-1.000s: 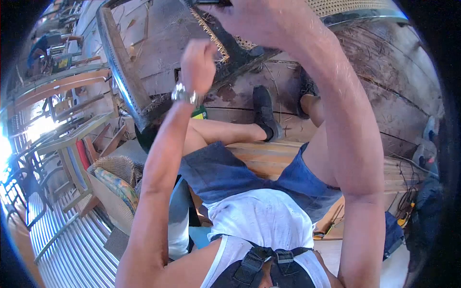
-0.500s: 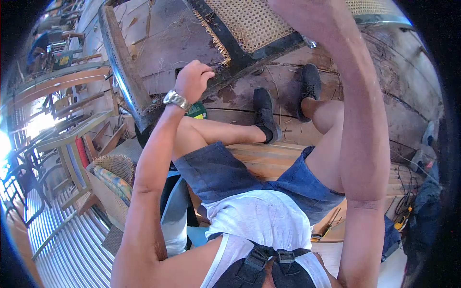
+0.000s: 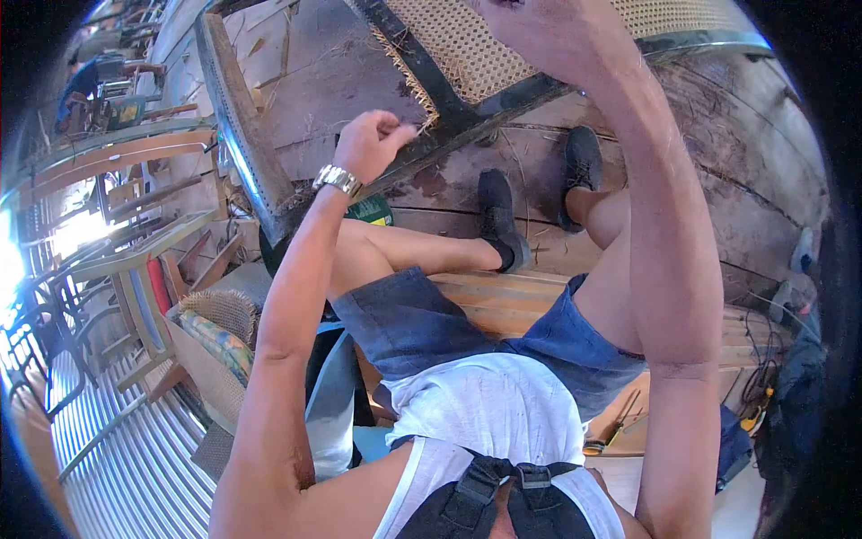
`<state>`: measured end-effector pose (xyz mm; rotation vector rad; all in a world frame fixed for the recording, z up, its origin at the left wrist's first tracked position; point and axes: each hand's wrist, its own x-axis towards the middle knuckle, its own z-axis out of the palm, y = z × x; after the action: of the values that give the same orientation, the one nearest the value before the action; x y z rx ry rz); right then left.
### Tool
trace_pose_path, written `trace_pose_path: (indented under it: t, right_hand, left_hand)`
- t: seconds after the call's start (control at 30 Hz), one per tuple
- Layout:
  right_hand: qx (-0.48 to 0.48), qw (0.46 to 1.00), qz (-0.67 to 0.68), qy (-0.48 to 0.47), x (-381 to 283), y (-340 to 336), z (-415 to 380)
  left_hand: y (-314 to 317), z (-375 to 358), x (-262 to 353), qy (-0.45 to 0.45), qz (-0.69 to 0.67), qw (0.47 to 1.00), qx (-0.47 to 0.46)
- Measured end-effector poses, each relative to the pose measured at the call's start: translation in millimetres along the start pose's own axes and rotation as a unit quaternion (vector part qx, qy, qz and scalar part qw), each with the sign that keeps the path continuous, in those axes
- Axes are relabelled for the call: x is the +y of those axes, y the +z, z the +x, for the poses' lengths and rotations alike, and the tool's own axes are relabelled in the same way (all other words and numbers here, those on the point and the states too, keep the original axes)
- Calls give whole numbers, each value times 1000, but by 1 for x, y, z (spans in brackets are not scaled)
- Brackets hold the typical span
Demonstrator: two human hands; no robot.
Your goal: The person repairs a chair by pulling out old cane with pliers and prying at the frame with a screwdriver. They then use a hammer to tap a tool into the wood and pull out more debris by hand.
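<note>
A dark wooden frame [image 3: 489, 106] lies across the top of the view, with woven cane webbing [image 3: 467, 54] in one panel. Along that panel's left side the cane ends in a frayed edge [image 3: 415, 88]. My left hand [image 3: 370, 146] is closed in a pinch at the lower end of the fraying, over the frame rail; what its fingertips hold is too small to make out. Above the cane is my right hand [image 3: 548, 38], its fingers curled and partly cut off by the top edge. A small shiny bit shows beneath it, and what it grips is hidden.
On the left stand wooden chair frames [image 3: 144, 269] and a rolled piece of cane [image 3: 224, 310]. A green container [image 3: 370, 211] sits under my left wrist. Screwdriver-like tools [image 3: 620, 422] lie beside my right hip, and a cable [image 3: 763, 346] hangs further right.
My left hand has moved slightly right along the rail to the frayed cane, its thumb and finger now pinched. My right hand has shifted left and a little lower over the cane.
</note>
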<state>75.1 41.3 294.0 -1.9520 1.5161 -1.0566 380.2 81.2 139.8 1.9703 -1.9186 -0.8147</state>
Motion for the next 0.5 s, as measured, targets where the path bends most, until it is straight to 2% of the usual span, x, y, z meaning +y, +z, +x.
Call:
trace_pose_path:
  t: [0.07,0.1,0.13,0.2,0.27,0.33,0.4,0.47,0.5]
  right_hand:
    - [-14,1000,-3,8,2,-1,3]
    - [-15,1000,-3,10,1,-3,1]
    - [-9,1000,1,-4,-1,-6,-2]
    - [-4,1000,6,-18,1,-6,-2]
    - [-2,1000,17,-20,1,-2,3]
    - [-1,1000,15,-24,1,-3,-1]
    - [-1,1000,11,-28,3,-1,-1]
    - [29,997,6,-66,-1,5,1]
    - [30,997,4,-64,-2,4,-1]
  left_hand:
    - [-3,-6,-18,71,117,990,-32]
    - [-8,-7,-22,36,134,987,-80]
    - [-12,-10,-24,37,134,987,-81]
    - [-19,-17,-26,60,97,991,-73]
    - [-19,-19,-19,57,111,989,-74]
    - [-17,-19,-16,104,144,983,-57]
    - [-10,-20,-15,114,154,981,-43]
    - [-7,-23,-19,124,164,978,-29]
    - [-8,-26,-22,179,169,969,3]
